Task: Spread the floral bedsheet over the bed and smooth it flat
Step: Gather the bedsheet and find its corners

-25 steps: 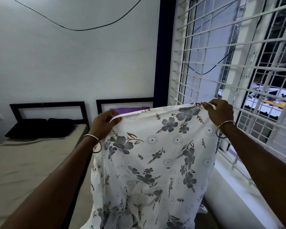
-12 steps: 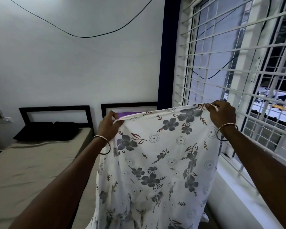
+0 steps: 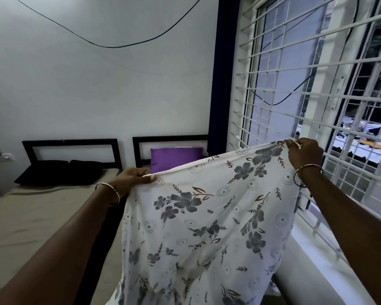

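A white floral bedsheet (image 3: 207, 227) with grey flowers hangs in the air in front of me, held by its top edge. My left hand (image 3: 132, 179) pinches the edge at its left end, lower down. My right hand (image 3: 304, 155) grips the right end higher up, close to the window grille. The sheet slopes up from left to right and drapes down out of frame. It hides most of the bed (image 3: 169, 139) behind it; only that bed's dark headboard and a purple pillow (image 3: 174, 158) show above the sheet's edge.
A second bed (image 3: 31, 216) with a beige sheet and black pillows (image 3: 59, 172) lies to the left. A white barred window grille (image 3: 306, 84) and its sill (image 3: 317, 260) run along the right. A black cable (image 3: 110, 46) hangs across the wall.
My left hand has dropped lower and spread apart from the right, stretching the sheet's top edge wider. The lowered edge now uncovers the purple pillow behind it.
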{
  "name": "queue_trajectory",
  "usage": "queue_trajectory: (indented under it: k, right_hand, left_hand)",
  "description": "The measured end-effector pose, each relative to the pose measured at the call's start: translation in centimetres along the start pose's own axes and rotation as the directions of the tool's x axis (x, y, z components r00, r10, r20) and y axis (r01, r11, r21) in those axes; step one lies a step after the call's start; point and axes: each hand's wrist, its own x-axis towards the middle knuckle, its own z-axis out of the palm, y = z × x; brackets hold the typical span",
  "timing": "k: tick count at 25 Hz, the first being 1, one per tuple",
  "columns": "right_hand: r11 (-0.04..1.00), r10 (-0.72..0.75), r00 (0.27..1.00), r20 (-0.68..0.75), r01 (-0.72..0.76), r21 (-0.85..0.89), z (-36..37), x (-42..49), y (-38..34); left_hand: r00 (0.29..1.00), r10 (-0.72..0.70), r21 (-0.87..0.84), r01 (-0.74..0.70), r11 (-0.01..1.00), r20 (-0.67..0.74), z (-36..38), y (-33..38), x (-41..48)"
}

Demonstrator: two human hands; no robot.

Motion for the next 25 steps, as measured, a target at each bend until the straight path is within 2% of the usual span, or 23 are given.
queue_trajectory:
  k: [2, 4, 6, 9, 11, 12, 14, 15, 16, 21, 23, 25]
  right_hand:
    - [0.997, 0.072, 0.997, -0.001, -0.072, 0.018, 0.4, -0.4, 0.2]
    - [0.996, 0.075, 0.996, 0.047, -0.077, 0.049, 1.3, -1.5, -0.6]
    - [0.995, -0.014, 0.988, 0.154, -0.001, 0.097, 2.7, -3.4, -2.1]
    - [0.965, -0.177, 0.932, 0.317, 0.1, 0.242, 3.9, -7.7, -6.0]
    - [0.908, -0.306, 0.834, 0.459, 0.111, 0.404, 4.4, -10.8, -8.7]
    - [0.879, -0.354, 0.75, 0.559, 0.063, 0.472, 4.7, -12.0, -9.5]
    - [0.862, -0.409, 0.573, 0.71, -0.013, 0.507, 5.4, -13.7, -10.5]
    - [0.869, -0.418, 0.535, 0.734, 0.001, 0.495, 5.7, -14.1, -10.5]
    - [0.874, -0.422, 0.534, 0.733, 0.025, 0.485, 5.8, -14.4, -10.4]
    - [0.897, -0.41, 0.658, 0.631, 0.168, 0.408, 4.9, -14.2, -10.5]
    - [0.893, -0.429, 0.718, 0.549, 0.246, 0.376, 4.6, -14.1, -10.5]
    - [0.895, -0.415, 0.774, 0.478, 0.253, 0.367, 4.6, -14.0, -10.3]
  left_hand:
    - [0.999, -0.027, -0.176, 0.031, 0.984, 0.027, 0.1, 0.4, -0.4]
    - [1.0, 0.016, -0.225, -0.01, 0.974, 0.021, 0.7, 1.6, -0.5]
    - [0.997, 0.078, -0.198, -0.079, 0.977, -0.011, 1.8, 3.0, 0.1]
    - [0.985, 0.155, -0.073, -0.161, 0.984, -0.071, 4.5, 5.7, 1.3]
    - [0.974, 0.225, 0.035, -0.225, 0.974, -0.013, 6.5, 7.1, 2.1]
    - [0.969, 0.245, 0.078, -0.246, 0.966, 0.023, 7.3, 7.6, 2.4]
    - [0.967, 0.245, 0.132, -0.251, 0.959, 0.063, 8.3, 8.2, 2.8]
    - [0.97, 0.231, 0.136, -0.24, 0.961, 0.082, 8.6, 8.4, 2.8]
    - [0.973, 0.206, 0.115, -0.217, 0.969, 0.103, 8.8, 8.3, 2.9]
    - [0.984, 0.014, -0.109, 0.005, 0.994, 0.175, 9.0, 7.0, 2.2]
    - [0.976, -0.005, -0.109, 0.03, 0.994, 0.218, 9.1, 6.5, 1.7]
    - [0.968, -0.01, -0.077, 0.03, 0.997, 0.252, 9.4, 6.0, 1.3]
